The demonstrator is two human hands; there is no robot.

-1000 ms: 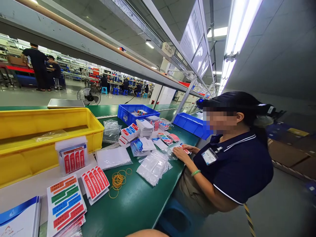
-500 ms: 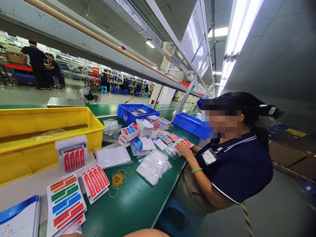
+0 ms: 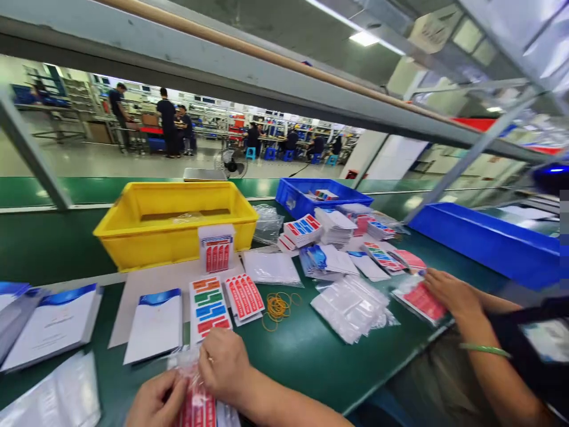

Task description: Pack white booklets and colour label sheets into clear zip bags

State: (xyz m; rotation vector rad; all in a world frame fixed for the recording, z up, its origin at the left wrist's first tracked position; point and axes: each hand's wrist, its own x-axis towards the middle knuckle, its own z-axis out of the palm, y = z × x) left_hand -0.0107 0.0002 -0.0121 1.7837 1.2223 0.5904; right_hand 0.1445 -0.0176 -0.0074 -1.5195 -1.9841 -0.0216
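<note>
"Grip?"

"Left hand [image 3: 155, 398] and right hand [image 3: 226, 363], curled nearly closed, both pinch the clear plastic bag [image 3: 192, 378] over red-and-white label sheets [image 3: 202, 410], toward the green counter's [image 3: 306, 367] near edge."

"Risk?"

"Uneven tugging could tear the thin film or skew the sheets."

Beyond the green bench [image 3: 288, 367] stand a fan [image 3: 230, 159] and stools [image 3: 269, 154].
</note>
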